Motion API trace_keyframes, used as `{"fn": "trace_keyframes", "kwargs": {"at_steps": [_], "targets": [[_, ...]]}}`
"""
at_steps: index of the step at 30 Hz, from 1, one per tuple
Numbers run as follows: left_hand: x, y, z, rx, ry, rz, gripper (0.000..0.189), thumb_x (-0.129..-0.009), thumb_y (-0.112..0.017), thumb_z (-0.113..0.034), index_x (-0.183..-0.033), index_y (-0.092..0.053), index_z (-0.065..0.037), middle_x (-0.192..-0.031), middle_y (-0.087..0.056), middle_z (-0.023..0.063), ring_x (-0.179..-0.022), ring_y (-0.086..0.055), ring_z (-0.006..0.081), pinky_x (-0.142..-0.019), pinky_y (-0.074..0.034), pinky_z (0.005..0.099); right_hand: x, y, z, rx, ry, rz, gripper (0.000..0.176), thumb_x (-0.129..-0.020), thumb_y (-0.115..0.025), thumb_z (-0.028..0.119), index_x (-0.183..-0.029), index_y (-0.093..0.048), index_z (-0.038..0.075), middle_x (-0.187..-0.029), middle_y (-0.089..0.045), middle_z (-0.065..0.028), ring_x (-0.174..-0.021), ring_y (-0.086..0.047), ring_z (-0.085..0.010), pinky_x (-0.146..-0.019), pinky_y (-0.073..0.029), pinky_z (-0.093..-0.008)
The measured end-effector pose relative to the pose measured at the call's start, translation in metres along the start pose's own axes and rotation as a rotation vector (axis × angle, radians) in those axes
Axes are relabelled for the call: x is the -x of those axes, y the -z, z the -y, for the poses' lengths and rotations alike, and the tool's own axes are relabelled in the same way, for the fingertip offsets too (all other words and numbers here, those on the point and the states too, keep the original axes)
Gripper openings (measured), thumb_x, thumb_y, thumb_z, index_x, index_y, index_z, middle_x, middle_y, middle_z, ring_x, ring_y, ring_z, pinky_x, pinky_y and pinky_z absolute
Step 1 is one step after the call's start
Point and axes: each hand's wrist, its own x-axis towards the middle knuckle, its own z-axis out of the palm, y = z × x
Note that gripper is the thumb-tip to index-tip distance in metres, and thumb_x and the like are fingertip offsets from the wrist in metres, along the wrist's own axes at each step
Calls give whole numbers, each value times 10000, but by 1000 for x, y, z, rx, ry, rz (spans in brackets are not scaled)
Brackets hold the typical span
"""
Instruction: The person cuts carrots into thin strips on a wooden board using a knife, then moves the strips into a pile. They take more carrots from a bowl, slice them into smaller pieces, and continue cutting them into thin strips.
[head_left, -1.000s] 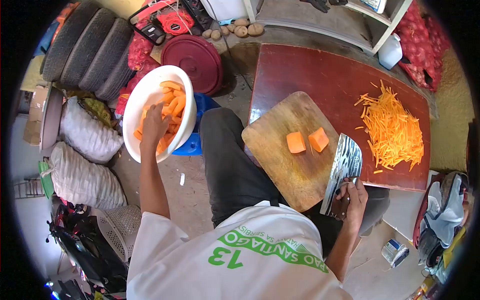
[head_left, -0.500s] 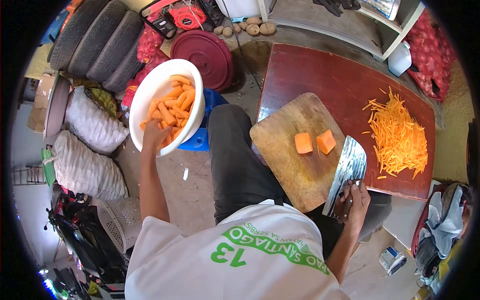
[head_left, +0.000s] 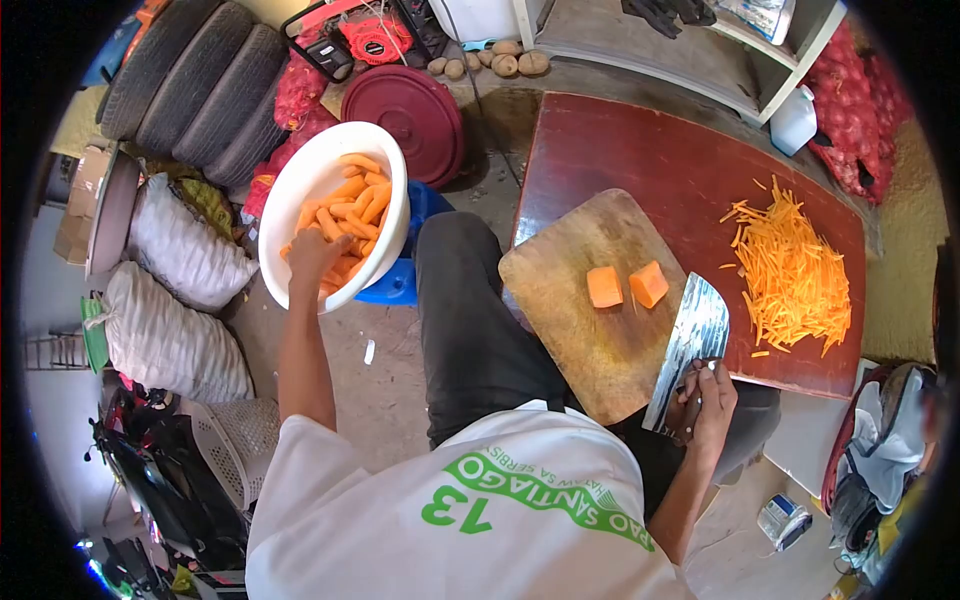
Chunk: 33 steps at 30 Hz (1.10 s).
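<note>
My left hand (head_left: pixel 314 258) reaches into a white bowl (head_left: pixel 300 185) full of peeled carrots (head_left: pixel 347 210), its fingers down among the pieces at the bowl's near rim; what it grips is hidden. My right hand (head_left: pixel 708 402) holds the handle of a broad cleaver (head_left: pixel 690 340), whose blade rests on the right edge of a wooden cutting board (head_left: pixel 585 330). Two orange carrot chunks (head_left: pixel 626 285) lie on the board just left of the blade. A heap of carrot strips (head_left: pixel 795 270) lies on the dark red table (head_left: pixel 650 150).
Stacked tyres (head_left: pixel 190 90), a round red lid (head_left: pixel 405 110), potatoes (head_left: pixel 495 58) and filled sacks (head_left: pixel 175 300) stand around the bowl. A white jug (head_left: pixel 795 120) and red mesh bags (head_left: pixel 865 90) sit past the table's far right corner.
My left hand drew back from the middle of the bowl to its near rim and stays among the carrots. The cleaver and my right hand have barely moved.
</note>
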Motion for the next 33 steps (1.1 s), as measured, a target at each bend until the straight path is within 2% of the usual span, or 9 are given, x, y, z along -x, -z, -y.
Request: {"fn": "trace_keyframes", "kwargs": {"at_steps": [5,7,11,15,21,22,25,29,33], "targets": [[-29,-40,25,21,-73,-197,690,-802,-906,-579,-940,-816,90,-825,-798,229,-783,-804,353,-709,-618,449,2,-1,0,18,-28,-61,244,-1123,-619,183,-1142,-682,-52,-809,-601,-1,-708,-548,-88,-672,-455,-258],[-34,-40,31,198,49,-112,710,-777,-896,-556,-1045,-819,96,-1067,-810,308,-987,-807,419,-898,-621,491,3,-1,2,53,-9,-50,255,-1122,-625,190,-1139,-686,-57,-820,-616,-2,-719,-559,-86,-676,-457,-258],[-25,-27,34,267,97,-203,606,-792,-867,-471,-1035,-821,82,-966,-824,235,-895,-798,386,-850,-612,473,2,0,1,64,33,-20,221,-1123,-605,162,-1135,-689,-42,-835,-642,-9,-737,-573,-87,-689,-466,-258],[-37,-31,73,438,-65,-300,502,-827,-845,-364,-1037,-809,91,-877,-809,227,-826,-785,342,-787,-608,445,10,-2,13,107,45,17,173,-1098,-634,128,-1132,-686,-34,-843,-637,2,-748,-573,-83,-687,-462,-262],[57,44,4,414,-339,-642,333,-878,-811,-136,-1107,-772,103,-960,-782,233,-795,-773,261,-754,-601,376,38,-20,59,233,62,19,165,-1062,-684,62,-1197,-691,-33,-837,-587,28,-735,-528,-64,-654,-430,-251],[70,47,-8,488,-330,-629,329,-878,-824,-48,-1168,-749,90,-1091,-770,217,-870,-770,248,-788,-602,353,42,-22,68,248,50,42,188,-1056,-692,49,-1223,-694,-37,-833,-577,32,-730,-516,-59,-648,-422,-249],[123,60,-67,633,-572,-648,374,-867,-869,-49,-1198,-737,65,-1164,-766,192,-1001,-753,261,-871,-596,342,45,-21,88,442,188,179,315,-1025,-732,10,-1327,-681,-64,-876,-623,22,-769,-566,-63,-680,-452,-241],[170,23,-137,816,-763,-413,357,-865,-862,-27,-1187,-722,40,-1249,-751,177,-1150,-726,301,-1001,-572,373,46,-21,86,522,178,264,429,-968,-789,-14,-1374,-667,-81,-928,-708,-73,-842,-633,-99,-761,-522,-273],[212,-12,-198,938,-818,-229,368,-850,-858,-30,-1186,-724,37,-1241,-737,192,-1143,-738,333,-986,-579,386,46,-25,76,590,267,253,429,-918,-824,-17,-1324,-695,-69,-943,-719,-172,-843,-647,-137,-784,-550,-318]]}}
